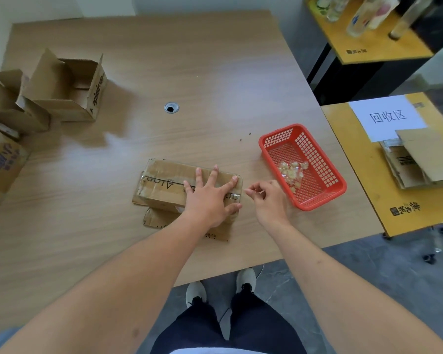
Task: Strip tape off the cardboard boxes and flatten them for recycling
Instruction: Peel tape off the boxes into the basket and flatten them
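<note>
A small closed cardboard box (164,182) lies on the wooden table (189,72) in front of me, clear tape running along its top seam. My left hand (210,198) presses flat on the box's right half with fingers spread. My right hand (266,198) hovers just off the box's right end, thumb and fingertips pinched together at the tape's end; whether tape is between them is hard to tell. A red plastic basket (325,190) to the right holds crumpled pieces of clear tape (293,172).
Several opened cardboard boxes (69,85) stand at the table's left edge. A yellow side table (363,169) on the right carries a white paper sign (388,116) and flattened cardboard (425,159). Another yellow stand (368,44) with bottles is at the back right.
</note>
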`<state>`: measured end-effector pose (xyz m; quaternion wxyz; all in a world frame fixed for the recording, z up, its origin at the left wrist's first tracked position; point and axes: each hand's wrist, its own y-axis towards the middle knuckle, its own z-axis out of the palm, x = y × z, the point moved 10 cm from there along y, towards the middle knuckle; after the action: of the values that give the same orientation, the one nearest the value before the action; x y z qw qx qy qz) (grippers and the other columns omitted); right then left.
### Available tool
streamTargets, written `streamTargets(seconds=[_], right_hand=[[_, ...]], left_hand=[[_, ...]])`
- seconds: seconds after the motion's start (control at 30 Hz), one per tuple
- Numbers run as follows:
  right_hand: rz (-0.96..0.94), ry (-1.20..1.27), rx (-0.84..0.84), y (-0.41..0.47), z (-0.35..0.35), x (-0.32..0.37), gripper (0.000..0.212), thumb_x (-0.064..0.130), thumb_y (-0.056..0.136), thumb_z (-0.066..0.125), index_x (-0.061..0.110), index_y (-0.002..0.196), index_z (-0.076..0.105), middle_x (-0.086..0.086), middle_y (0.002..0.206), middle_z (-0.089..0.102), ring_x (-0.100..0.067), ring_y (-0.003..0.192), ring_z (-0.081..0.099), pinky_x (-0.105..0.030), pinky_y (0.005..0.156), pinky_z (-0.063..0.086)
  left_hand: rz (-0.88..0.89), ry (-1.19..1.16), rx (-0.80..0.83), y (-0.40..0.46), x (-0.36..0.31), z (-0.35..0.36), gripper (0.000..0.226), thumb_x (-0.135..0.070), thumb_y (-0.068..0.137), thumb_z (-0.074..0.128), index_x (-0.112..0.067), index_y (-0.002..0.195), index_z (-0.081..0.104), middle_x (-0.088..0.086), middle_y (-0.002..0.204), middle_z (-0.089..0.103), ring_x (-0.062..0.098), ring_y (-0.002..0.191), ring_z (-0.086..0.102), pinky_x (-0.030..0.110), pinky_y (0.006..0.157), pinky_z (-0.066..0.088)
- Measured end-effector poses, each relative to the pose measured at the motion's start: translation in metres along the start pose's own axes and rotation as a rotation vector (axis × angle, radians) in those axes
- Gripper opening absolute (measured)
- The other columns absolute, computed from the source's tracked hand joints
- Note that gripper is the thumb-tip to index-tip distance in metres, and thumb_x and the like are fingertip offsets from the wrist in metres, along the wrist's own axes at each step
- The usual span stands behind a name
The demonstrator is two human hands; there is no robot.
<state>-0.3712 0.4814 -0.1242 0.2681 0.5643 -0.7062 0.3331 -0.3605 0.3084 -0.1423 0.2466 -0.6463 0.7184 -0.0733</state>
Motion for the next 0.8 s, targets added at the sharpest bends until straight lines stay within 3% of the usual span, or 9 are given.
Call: streamTargets(seconds=[0.1,0.17,0.3,0.4,0.5,0.6,0.7,0.8], right_hand=[[-0.017,-0.018,-0.026,0.004,-0.001,0.011,0.009,0.017,0.087,0.080,0.016,0.080,0.074,0.005,0.080,0.071,-0.013,0.078,0.065,-0.021,0.071,0.043],[-0.053,-0.049,-0.015,0.005,0.002,0.023,0.006,0.014,0.087,0.079,0.016,0.082,0.075,0.008,0.076,0.070,-0.011,0.074,0.065,-0.019,0.069,0.041],[-0.121,-0.037,0.034,0.004,0.007,0.037,0.014,0.014,0.083,0.079,0.020,0.094,0.075,0.009,0.079,0.073,-0.002,0.067,0.068,-0.015,0.066,0.052],[-0.174,-0.105,0.086,0.014,0.013,0.038,0.014,0.017,0.074,0.087,0.019,0.084,0.078,0.007,0.079,0.071,-0.004,0.066,0.067,-0.021,0.069,0.054],[-0.159,-0.152,0.169,0.026,0.020,0.035,0.019,0.021,0.069,0.093,0.019,0.082,0.078,0.008,0.080,0.061,-0.003,0.066,0.061,-0.012,0.065,0.045],[-0.177,-0.219,0.201,0.033,0.026,0.036,0.010,0.017,0.078,0.085,0.022,0.085,0.079,0.004,0.088,0.067,-0.013,0.080,0.063,-0.027,0.073,0.047],[-0.125,-0.204,0.156,0.039,0.019,0.026,0.016,0.018,0.085,0.076,0.031,0.078,0.073,0.010,0.085,0.072,-0.013,0.084,0.065,-0.032,0.073,0.049],[-0.042,-0.070,0.165,0.043,0.016,0.008,0.021,0.016,0.087,0.076,0.028,0.072,0.066,0.012,0.075,0.071,-0.013,0.080,0.069,-0.034,0.075,0.054]], left_hand=[[0.017,-0.003,0.044,0.000,-0.001,-0.001,0.081,-0.080,0.088,0.045,-0.059,0.154,0.003,-0.003,0.169,-0.019,0.044,0.151,-0.021,0.074,0.117,0.002],[0.022,0.011,0.085,0.001,0.000,-0.003,0.084,-0.077,0.088,0.050,-0.059,0.154,0.003,-0.003,0.168,-0.020,0.044,0.152,-0.019,0.074,0.117,0.003],[0.032,0.017,0.132,0.003,0.002,-0.004,0.086,-0.068,0.089,0.057,-0.057,0.155,0.003,-0.004,0.168,-0.022,0.043,0.152,-0.018,0.072,0.118,0.006],[0.007,0.010,0.124,0.003,0.002,-0.003,0.086,-0.067,0.090,0.058,-0.058,0.154,0.001,-0.005,0.167,-0.024,0.042,0.152,-0.020,0.071,0.119,0.005],[-0.043,-0.005,0.104,0.000,-0.002,0.000,0.084,-0.068,0.092,0.054,-0.059,0.154,-0.002,-0.005,0.166,-0.026,0.043,0.151,-0.021,0.071,0.119,0.005],[-0.091,-0.017,0.088,-0.002,-0.005,0.002,0.082,-0.069,0.093,0.050,-0.059,0.154,-0.005,-0.004,0.165,-0.029,0.043,0.150,-0.023,0.070,0.119,0.004],[-0.122,0.002,0.081,-0.004,-0.006,0.007,0.079,-0.072,0.095,0.041,-0.060,0.151,-0.013,-0.003,0.163,-0.035,0.043,0.149,-0.026,0.070,0.120,0.002],[-0.138,0.052,0.087,-0.006,-0.004,0.012,0.074,-0.075,0.096,0.029,-0.061,0.147,-0.023,-0.004,0.159,-0.041,0.042,0.148,-0.029,0.068,0.120,0.001]])
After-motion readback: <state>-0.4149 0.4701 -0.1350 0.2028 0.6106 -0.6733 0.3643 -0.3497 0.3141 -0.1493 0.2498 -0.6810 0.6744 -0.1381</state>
